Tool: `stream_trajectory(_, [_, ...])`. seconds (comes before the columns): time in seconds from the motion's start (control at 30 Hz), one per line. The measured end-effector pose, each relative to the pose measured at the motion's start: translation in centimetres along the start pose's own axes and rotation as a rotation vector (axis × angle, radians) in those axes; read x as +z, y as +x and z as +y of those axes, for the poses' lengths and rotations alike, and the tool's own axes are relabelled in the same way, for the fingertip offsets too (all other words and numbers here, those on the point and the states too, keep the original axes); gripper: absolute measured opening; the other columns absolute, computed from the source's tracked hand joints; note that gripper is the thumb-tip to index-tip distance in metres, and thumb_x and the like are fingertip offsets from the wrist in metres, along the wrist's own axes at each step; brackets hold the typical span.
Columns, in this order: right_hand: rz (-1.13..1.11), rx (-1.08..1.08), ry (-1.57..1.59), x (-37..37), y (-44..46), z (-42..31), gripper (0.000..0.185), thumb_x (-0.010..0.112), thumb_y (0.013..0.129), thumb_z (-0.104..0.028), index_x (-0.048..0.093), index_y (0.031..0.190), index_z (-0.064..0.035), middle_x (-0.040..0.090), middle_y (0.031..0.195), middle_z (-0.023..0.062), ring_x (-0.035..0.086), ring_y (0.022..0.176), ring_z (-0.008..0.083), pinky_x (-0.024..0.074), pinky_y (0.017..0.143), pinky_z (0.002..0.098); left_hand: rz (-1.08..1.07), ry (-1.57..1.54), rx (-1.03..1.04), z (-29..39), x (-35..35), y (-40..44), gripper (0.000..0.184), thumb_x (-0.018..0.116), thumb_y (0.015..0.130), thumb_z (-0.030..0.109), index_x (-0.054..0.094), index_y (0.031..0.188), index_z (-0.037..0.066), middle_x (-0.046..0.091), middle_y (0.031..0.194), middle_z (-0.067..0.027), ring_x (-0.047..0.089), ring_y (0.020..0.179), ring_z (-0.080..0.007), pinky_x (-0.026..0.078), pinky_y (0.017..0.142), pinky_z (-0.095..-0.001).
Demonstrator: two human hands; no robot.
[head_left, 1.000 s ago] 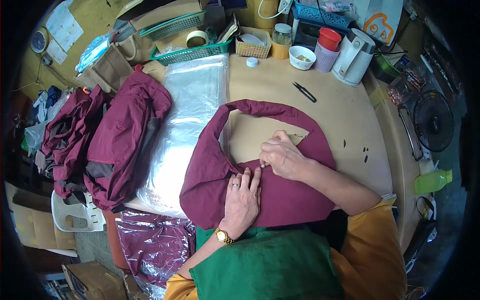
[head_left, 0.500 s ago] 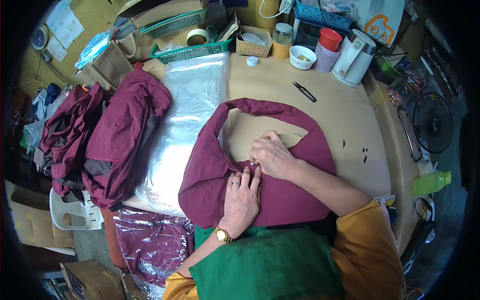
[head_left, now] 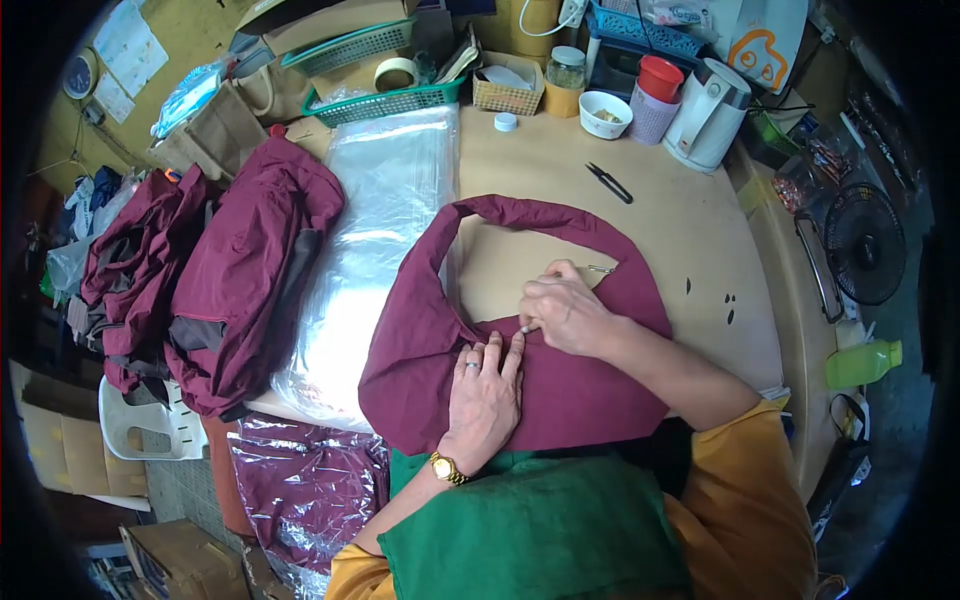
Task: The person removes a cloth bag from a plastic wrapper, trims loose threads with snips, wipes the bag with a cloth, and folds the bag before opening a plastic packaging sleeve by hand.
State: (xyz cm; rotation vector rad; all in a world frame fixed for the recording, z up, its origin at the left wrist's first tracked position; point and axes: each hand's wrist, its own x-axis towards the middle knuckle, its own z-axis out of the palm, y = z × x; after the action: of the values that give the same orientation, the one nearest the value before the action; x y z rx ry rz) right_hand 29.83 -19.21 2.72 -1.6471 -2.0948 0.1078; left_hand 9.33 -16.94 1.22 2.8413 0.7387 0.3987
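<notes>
A maroon shoulder bag (head_left: 600,395) lies flat on the table in front of me, its wide strap curving away at the top. My left hand (head_left: 483,385), with a ring and a gold watch, rests on the bag's body, fingers stretched out and fingertips near the opening's edge. Just right of those fingertips, my right hand (head_left: 562,312) is closed in a pinch at the same edge. What it pinches is too small and covered to make out. A small metal clasp (head_left: 600,268) shows at the right corner of the opening.
Black thread snips (head_left: 608,184) lie beyond the bag. Clear plastic sleeves (head_left: 385,190) are stacked to the left, beside more maroon bags (head_left: 245,270). Along the back stand a green basket (head_left: 390,101), a white bowl (head_left: 605,116) and a kettle (head_left: 708,116).
My right hand has moved a little to the right along the opening's edge, still pinching. The left hand stays in place on the bag.
</notes>
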Motion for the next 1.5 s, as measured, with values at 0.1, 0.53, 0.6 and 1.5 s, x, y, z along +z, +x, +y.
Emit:
stream_trajectory(0.1, [-0.096,0.031,-0.013,-0.1,0.4,0.4,0.010,0.069,0.068,-0.002,0.065,0.070,-0.0112,0.061,0.077,0.0048,0.062,0.085,0.0224,0.0359,0.091,0.0412,0.012,-0.002,-0.002,0.0,0.2,-0.1,0.052,0.054,0.091,0.017,0.046,0.141,0.006,0.051,0.131,-0.0210,0.051,0.113,-0.0365,0.041,0.099,-0.0449])
stream_trajectory(0.53, [-0.149,0.035,-0.156,-3.8,-0.5,1.1,0.013,0.068,0.068,-0.001,0.065,0.073,-0.0132,0.060,0.078,0.0024,0.061,0.084,0.0221,0.0352,0.089,0.0411,-0.003,-0.011,-0.009,-0.1,0.0,-0.1,0.052,0.054,0.092,0.019,0.046,0.142,0.009,0.052,0.132,-0.0200,0.050,0.114,-0.0353,0.041,0.099,-0.0436])
stream_trajectory(0.6, [-0.063,0.039,-0.116,-0.4,0.0,-0.2,0.012,0.068,0.069,-0.002,0.064,0.072,-0.0134,0.060,0.078,0.0020,0.061,0.085,0.0220,0.0347,0.089,0.0415,-0.014,-0.015,-0.017,0.1,0.1,-0.1,0.051,0.054,0.092,0.020,0.046,0.142,0.009,0.051,0.132,-0.0199,0.050,0.114,-0.0354,0.041,0.099,-0.0437])
stream_trajectory(1.5, [0.018,-0.081,-0.047,-0.3,-1.5,0.1,0.013,0.069,0.066,-0.001,0.067,0.075,-0.0089,0.059,0.083,0.0045,0.059,0.091,0.0234,0.0369,0.094,0.0423,-0.029,-0.013,-0.049,0.4,-0.1,0.1,0.047,0.051,0.095,0.022,0.048,0.139,0.007,0.053,0.131,-0.0197,0.053,0.115,-0.0351,0.040,0.102,-0.0446])
